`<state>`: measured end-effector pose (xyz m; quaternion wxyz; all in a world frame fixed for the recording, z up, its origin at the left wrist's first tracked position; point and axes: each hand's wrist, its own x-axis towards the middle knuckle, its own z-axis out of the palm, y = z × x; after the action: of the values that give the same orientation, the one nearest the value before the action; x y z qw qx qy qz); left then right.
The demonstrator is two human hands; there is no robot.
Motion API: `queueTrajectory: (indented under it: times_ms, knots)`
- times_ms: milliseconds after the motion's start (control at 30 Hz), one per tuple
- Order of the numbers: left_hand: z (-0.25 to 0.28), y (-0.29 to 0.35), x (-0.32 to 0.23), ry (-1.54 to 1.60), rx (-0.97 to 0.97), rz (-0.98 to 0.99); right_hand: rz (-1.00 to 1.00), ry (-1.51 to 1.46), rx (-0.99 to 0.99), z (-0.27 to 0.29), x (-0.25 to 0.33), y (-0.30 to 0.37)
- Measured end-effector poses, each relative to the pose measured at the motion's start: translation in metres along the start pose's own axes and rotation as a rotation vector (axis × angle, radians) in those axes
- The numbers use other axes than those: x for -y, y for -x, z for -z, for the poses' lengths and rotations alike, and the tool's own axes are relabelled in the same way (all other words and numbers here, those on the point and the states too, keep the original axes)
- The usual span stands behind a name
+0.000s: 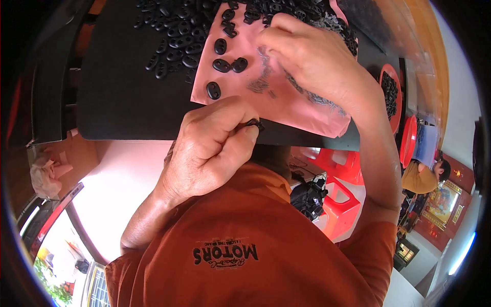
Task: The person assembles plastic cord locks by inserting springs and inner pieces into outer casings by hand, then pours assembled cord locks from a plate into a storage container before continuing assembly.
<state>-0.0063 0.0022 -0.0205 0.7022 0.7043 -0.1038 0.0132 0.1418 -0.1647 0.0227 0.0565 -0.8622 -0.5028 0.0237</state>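
My left hand [212, 143] is closed near the table's front edge, with a small black plastic piece [254, 124] pinched between thumb and forefinger. That piece looks like part of a cord lock, mostly covered by the fingers. Over the pink sheet [235, 46], my right hand [312, 53] is curled with its fingertips bent down; whatever they hold is hidden. Thin grey bits resembling small springs [261, 82] lie scattered below it. Several black oval cord locks with two holes, among them one cord lock [213, 90], rest on the sheet's left side.
More black cord locks [179, 38] are heaped on the dark table [128, 92] at the far left. To the right stand a pink tray [388, 102] of small dark parts and a red basin [409, 140]. Red stools [342, 204] are below the table. Another person [422, 176] is at the far right.
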Motion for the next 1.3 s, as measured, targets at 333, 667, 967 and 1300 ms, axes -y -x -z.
queueTrajectory:
  times_ms: [333, 667, 967, 1300]
  knots:
    - [-0.001, 0.001, 0.000, 0.022, -0.026, 0.021, 0.038, 0.062, -0.059, -0.009, 0.002, -0.005]
    - [-0.003, 0.004, -0.006, 0.383, -0.168, 0.225, 0.040, -0.319, -0.255, -0.001, 0.037, 0.021]
    - [-0.002, 0.002, -0.007, 0.405, -0.164, 0.286, -0.035, -0.243, -0.287, -0.012, 0.060, 0.031]
    - [-0.003, 0.004, -0.006, 0.438, -0.174, 0.233, 0.208, -0.101, -0.459, -0.023, 0.057, 0.033]
